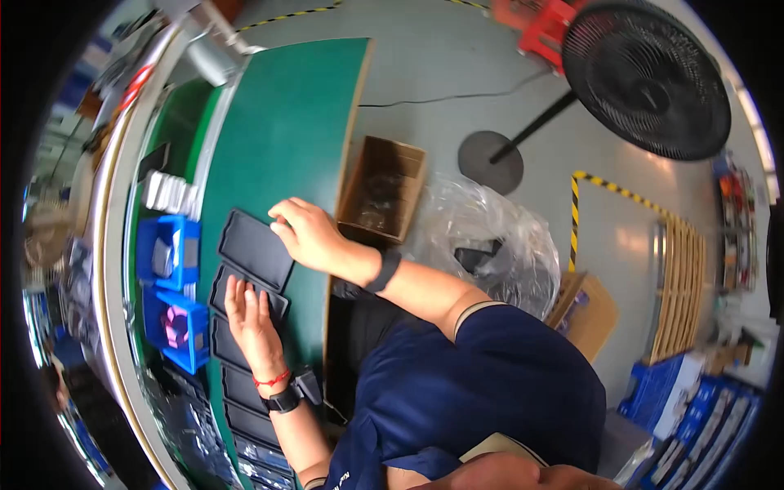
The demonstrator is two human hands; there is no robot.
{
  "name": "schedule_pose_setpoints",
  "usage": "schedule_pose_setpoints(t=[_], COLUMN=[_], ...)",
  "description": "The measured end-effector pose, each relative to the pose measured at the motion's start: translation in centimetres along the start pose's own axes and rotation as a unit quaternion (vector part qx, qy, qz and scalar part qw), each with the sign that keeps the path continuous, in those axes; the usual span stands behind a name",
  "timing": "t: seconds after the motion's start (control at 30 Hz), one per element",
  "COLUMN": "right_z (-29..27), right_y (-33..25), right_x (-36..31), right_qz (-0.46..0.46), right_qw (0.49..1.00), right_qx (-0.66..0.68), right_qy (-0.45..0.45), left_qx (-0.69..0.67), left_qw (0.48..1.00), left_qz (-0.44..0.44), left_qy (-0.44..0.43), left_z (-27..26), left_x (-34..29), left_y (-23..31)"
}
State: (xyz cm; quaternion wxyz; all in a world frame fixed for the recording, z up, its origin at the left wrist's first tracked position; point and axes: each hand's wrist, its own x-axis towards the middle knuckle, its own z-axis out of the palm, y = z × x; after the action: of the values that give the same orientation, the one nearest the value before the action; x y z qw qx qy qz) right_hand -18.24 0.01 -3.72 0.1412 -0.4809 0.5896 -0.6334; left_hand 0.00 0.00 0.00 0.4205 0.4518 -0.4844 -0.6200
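Just below the camera sits a navy shirt [506, 367], with both arms stretched over a green surface [286, 122]. Black trays [251, 255] run along it in a row, at least 5 of them, edges overlapping in places.

Left hand [255, 331] is palm down on the 2nd tray from the far end, fingers straight and a bit spread, not gripping anything. That wrist has a red bracelet [272, 380] and a black band [284, 401]. Right hand [314, 235] is by the right edge of the end tray, fingers bent, thumb close to them; can't tell if it's pinching anything or touching that tray.

Past the trays are 2 blue bins [196, 331], 1 with a pink thing [173, 325] in it. Off to the right there's a cardboard box [347, 214], then a clear bag [527, 245], and further out a black fan [645, 82] on the floor [425, 69].
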Motion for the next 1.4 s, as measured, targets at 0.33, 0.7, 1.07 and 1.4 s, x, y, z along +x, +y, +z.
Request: schedule_pose_setpoints(t=[0.33,0.7,1.07,1.4], right_z=[-24.4,-30.2,-26.1,-23.1], right_y=[21.7,35.2,43.3,46.4], right_x=[-26.0,-34.7,-33.2,-34.7], right_qz=[0.168,0.552,0.556,0.525], right_qw=[0.924,0.731,0.686,0.633], right_qx=[-0.330,-0.346,-0.355,-0.324], right_qy=[-0.101,-0.201,-0.308,-0.469], left_qx=[0.522,0.800,0.817,0.823], left_qw=[0.766,0.547,0.534,0.514], left_qz=[0.368,0.222,0.206,0.230], left_qy=[-0.076,-0.105,-0.067,-0.070], left_z=[9.2,11.7,13.1,13.6], left_x=[-5.7,-4.1,-0.5,-0.2], left_y=[-1.2,-5.9,-6.2,-5.7])
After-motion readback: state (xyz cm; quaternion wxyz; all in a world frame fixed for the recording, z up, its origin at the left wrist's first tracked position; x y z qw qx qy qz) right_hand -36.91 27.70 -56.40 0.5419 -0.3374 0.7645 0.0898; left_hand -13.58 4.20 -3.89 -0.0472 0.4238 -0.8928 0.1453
